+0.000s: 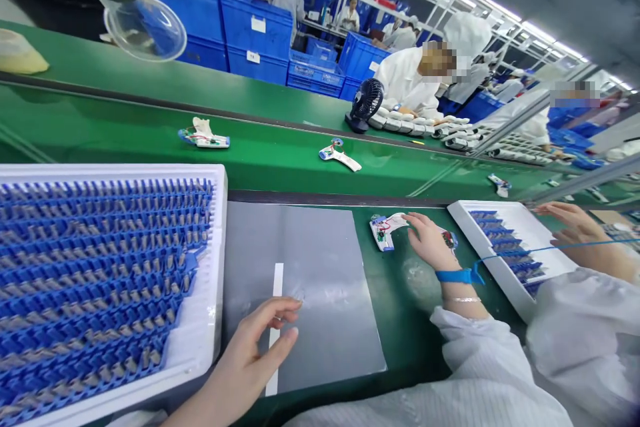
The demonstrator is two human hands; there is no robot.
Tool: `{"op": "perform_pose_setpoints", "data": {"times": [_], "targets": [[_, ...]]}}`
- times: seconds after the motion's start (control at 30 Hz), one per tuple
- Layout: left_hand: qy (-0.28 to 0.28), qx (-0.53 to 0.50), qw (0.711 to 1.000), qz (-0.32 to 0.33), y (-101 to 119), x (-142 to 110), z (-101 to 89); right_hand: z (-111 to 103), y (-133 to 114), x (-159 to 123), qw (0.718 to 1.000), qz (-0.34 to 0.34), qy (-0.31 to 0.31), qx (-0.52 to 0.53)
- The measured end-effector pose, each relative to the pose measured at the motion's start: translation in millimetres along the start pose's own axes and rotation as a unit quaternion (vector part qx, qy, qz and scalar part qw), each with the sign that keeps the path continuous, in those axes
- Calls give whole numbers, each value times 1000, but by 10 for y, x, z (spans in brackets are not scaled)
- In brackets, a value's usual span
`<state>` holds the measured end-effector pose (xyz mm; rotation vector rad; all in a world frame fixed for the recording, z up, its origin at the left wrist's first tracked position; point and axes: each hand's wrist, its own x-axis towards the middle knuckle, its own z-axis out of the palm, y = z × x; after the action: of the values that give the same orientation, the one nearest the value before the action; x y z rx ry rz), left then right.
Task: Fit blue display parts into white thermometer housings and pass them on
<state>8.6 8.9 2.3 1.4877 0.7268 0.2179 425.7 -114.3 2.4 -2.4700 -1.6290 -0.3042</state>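
Note:
My left hand (250, 357) rests on a grey mat (320, 260) with a white strip, fingers loosely apart and nothing in them; one finger wears a ring. My right hand (430, 247), with a blue wrist strap (457, 275) and a white sleeve, lies on the green bench to the right of the mat. Its fingers curl onto a small white assembly with a circuit board and red wires (385, 228). Just left of my left hand sits a white foam tray (213, 293) packed with rows of blue parts.
A co-worker's hand (575, 227) hovers over a second white tray of blue parts (500, 220) at the right. Similar small assemblies (205, 137) (340, 155) lie on the green conveyor. Beyond it are a black fan (365, 103), blue crates, seated workers and a magnifier lamp (145, 30).

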Motion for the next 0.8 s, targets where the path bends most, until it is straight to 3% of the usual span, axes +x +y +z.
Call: {"op": "perform_pose_setpoints", "data": {"times": [0.23, 0.47, 0.53, 0.63, 0.8], "targets": [[5, 26, 1000, -10, -45, 61, 10, 205, -186, 20, 999, -21, -26, 6], [11, 37, 999, -5, -62, 55, 47, 139, -44, -44, 998, 40, -3, -47], [12, 42, 999, -4, -78, 64, 53, 37, 31, 141, 996, 60, 26, -55], [-2, 50, 999, 14, -121, 105, 74, -88, 57, 647, 995, 54, 78, -40], [26, 48, 996, 71, -268, 255, 128, -65, -291, 1627, 994, -7, 109, 26]]}}
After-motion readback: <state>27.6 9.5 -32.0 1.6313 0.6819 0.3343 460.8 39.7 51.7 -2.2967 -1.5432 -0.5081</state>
